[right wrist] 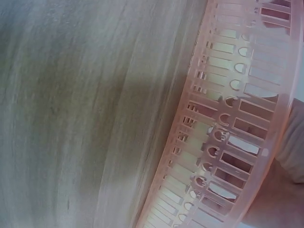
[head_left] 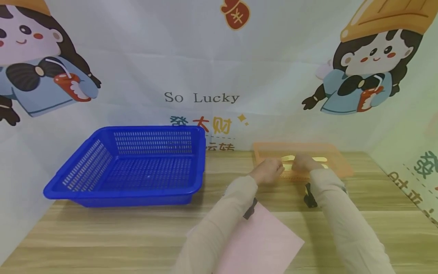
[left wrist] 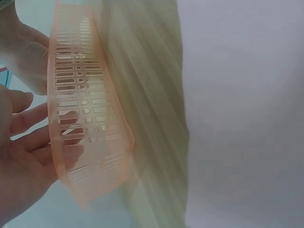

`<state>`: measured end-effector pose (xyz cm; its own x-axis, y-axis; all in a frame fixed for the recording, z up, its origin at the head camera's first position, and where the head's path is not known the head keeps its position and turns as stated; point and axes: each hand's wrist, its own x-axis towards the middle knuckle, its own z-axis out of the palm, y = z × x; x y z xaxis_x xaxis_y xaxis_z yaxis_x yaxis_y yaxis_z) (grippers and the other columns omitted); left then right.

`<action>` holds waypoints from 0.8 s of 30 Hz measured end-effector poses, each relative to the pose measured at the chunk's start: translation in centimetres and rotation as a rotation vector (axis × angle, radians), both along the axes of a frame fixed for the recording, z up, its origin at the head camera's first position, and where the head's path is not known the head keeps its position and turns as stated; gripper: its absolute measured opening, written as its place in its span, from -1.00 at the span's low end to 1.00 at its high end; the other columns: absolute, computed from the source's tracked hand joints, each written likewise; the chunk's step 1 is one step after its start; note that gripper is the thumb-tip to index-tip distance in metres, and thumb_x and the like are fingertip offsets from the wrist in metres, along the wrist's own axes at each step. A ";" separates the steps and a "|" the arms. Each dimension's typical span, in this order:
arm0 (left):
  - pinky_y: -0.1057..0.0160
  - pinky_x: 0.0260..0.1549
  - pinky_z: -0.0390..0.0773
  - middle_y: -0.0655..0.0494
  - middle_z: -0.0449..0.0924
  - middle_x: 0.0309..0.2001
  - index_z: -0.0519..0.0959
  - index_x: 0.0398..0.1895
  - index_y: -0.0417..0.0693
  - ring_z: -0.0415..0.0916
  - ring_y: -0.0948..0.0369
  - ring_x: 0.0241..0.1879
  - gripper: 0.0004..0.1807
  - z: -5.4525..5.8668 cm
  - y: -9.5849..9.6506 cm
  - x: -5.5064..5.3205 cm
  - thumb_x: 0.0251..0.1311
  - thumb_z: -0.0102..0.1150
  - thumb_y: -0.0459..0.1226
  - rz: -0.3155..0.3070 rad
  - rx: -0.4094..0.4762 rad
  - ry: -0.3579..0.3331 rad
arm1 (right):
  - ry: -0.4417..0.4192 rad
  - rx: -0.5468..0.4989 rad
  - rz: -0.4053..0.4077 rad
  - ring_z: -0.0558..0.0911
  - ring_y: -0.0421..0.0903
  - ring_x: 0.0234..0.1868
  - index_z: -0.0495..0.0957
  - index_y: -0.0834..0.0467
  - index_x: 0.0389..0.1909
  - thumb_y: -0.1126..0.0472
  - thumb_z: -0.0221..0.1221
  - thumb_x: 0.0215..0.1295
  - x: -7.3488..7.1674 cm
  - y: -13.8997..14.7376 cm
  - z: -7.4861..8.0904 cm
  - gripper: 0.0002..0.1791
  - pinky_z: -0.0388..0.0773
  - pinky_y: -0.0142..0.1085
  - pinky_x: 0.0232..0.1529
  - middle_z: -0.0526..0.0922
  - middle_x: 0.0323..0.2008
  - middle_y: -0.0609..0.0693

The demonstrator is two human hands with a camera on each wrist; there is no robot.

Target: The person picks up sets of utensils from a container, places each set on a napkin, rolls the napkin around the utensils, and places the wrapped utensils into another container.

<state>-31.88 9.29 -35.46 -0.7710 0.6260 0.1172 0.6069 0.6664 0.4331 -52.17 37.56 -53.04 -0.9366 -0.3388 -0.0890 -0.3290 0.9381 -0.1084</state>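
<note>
An orange slotted plastic basket (head_left: 342, 163) stands at the back right of the table. Pale yellow cutlery lies in it, including a fork with its tines (head_left: 288, 157) to the left and a handle (head_left: 319, 159) to the right. My right hand (head_left: 304, 163) reaches down into the basket over the cutlery; its fingers show only in pieces through the slotted wall (right wrist: 240, 114), and I cannot tell if they grip a piece. At the front left of the basket is my left hand (head_left: 268, 171). In the left wrist view its loosely extended fingers (left wrist: 35, 140) reach over the rim.
A large blue basket (head_left: 126, 196) stands on the left of the wooden table (head_left: 164, 232). A pink sheet (head_left: 260, 243) lies at the front, partly under my left sleeve. Printed cloth (head_left: 205, 61) hangs behind the table.
</note>
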 end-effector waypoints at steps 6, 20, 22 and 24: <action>0.43 -0.33 0.45 -0.03 0.54 -0.13 0.38 0.08 -0.21 0.41 0.30 -0.52 -0.66 0.5 -0.8 -0.2 0.28 -0.15 -0.30 0.055 0.143 -0.023 | 0.122 -0.063 0.045 0.42 -0.08 -0.63 0.50 0.19 -0.67 0.24 0.06 0.00 -3.6 1.8 -2.8 -0.84 0.40 -0.24 -0.64 0.50 -0.62 0.02; 0.16 -0.03 0.45 -0.19 0.27 0.17 0.15 0.22 -0.24 0.35 -0.04 0.07 -0.44 1.8 -3.5 1.2 0.15 0.03 -0.34 0.130 0.472 -0.188 | 0.338 -0.362 0.093 0.58 0.10 -0.42 0.43 0.50 -0.16 0.41 0.05 0.17 20.4 -14.9 19.6 -0.75 0.53 -0.14 -0.43 0.58 -0.32 0.35; 0.16 -0.06 0.47 -0.20 0.25 0.19 0.10 0.24 -0.23 0.36 -0.06 0.07 -0.39 2.0 -3.7 1.6 0.13 0.06 -0.33 0.141 0.524 -0.253 | 0.361 -0.391 0.105 0.57 0.07 -0.47 0.44 0.49 -0.16 0.41 0.05 0.17 21.0 -15.9 20.3 -0.75 0.52 -0.18 -0.49 0.57 -0.35 0.35; 0.15 -0.05 0.46 -0.18 0.21 0.22 0.04 0.27 -0.21 0.34 -0.06 0.08 -0.33 2.5 -4.1 2.2 0.12 0.08 -0.32 0.156 0.576 -0.332 | 0.364 -0.428 0.117 0.56 0.01 -0.53 0.43 0.48 -0.16 0.41 0.04 0.19 21.5 -16.8 21.0 -0.76 0.50 -0.25 -0.57 0.58 -0.41 0.32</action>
